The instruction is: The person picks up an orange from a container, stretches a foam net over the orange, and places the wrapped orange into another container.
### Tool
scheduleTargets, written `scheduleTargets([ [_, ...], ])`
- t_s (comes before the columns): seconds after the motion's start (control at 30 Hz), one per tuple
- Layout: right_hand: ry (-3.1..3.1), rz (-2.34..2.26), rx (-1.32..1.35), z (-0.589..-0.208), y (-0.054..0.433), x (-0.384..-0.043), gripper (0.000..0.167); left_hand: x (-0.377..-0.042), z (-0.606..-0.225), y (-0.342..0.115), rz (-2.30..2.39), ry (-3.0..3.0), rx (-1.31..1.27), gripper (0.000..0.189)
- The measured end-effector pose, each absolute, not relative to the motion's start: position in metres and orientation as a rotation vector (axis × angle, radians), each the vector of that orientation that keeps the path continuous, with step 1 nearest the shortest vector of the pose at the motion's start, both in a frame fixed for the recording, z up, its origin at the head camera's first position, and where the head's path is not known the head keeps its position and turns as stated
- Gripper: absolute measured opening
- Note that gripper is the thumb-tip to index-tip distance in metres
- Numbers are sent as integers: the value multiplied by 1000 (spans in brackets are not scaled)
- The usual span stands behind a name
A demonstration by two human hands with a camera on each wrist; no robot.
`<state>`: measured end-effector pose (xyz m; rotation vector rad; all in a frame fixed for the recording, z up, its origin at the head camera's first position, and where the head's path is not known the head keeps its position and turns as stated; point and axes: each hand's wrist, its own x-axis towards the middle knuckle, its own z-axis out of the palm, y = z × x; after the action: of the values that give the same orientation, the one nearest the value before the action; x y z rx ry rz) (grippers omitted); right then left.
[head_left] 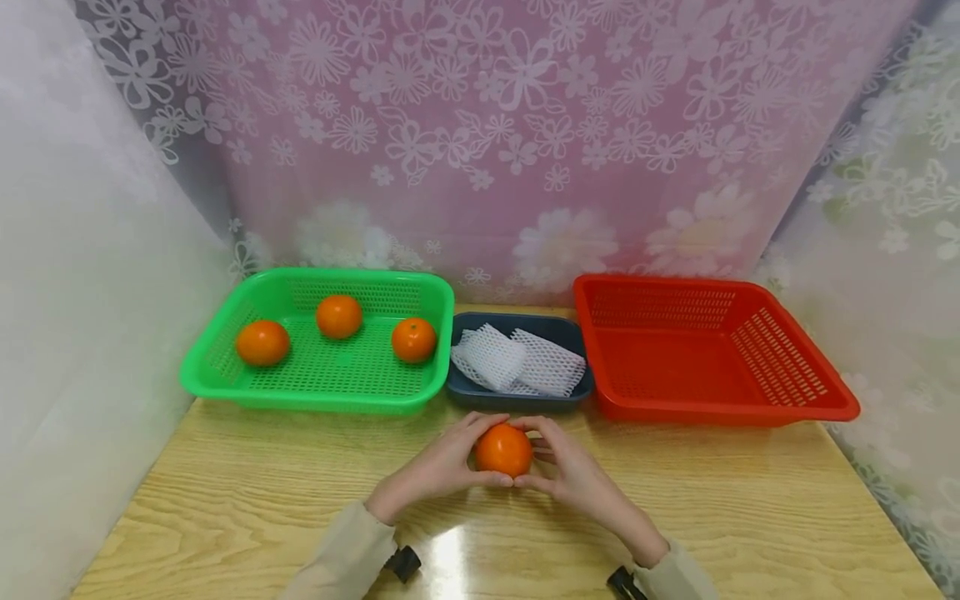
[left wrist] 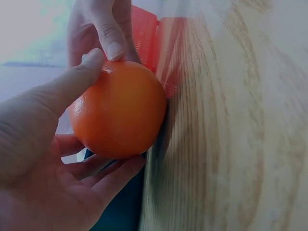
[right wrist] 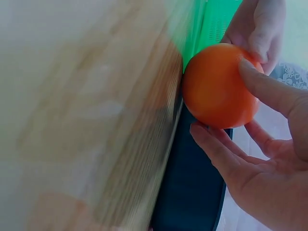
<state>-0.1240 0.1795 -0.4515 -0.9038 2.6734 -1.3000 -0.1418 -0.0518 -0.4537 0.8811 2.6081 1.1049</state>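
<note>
An orange [head_left: 504, 450] is held between both hands over the front middle of the wooden table. My left hand [head_left: 442, 462] curves round its left side, thumb near me and fingers on the far side. From the right, my right hand [head_left: 573, 468] grips the same fruit in a mirrored way, and the two thumb tips nearly meet. Close up, the left wrist view has the smooth orange [left wrist: 120, 110] between thumb and fingers. In the right wrist view, the right thumb and fingertips touch the orange [right wrist: 219, 89]. Whether it touches the table is hard to tell.
A green basket [head_left: 330, 400] at the back left contains three oranges. Beside it, a dark blue tray [head_left: 517, 402] holds white foam net sleeves [head_left: 491, 357]. At the back right stands a red basket [head_left: 720, 408]. Flowered curtains hang behind and at both sides.
</note>
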Motion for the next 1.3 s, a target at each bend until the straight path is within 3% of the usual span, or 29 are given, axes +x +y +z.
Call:
scheduleTargets([
  [0.23, 2637, -1278, -960, -439, 184, -130, 67, -143, -456, -53, 1115, 2591, 870, 80],
  [0.43, 2785, -1337, -985, -413, 183, -149, 44, -144, -454, -53, 1093, 2593, 888, 82],
  [0.67, 3108, -1432, -663, -406, 167, -189, 24, -143, -455, -52, 1056, 2605, 912, 84],
  [1.0, 3255, -1105, -306, -421, 144, -222, 32, -141, -459, -49, 1086, 2620, 906, 82],
  [1.3, 3250, -1330, -344, -420, 144, -222, 20, -143, -461, -49, 1091, 2619, 880, 87],
])
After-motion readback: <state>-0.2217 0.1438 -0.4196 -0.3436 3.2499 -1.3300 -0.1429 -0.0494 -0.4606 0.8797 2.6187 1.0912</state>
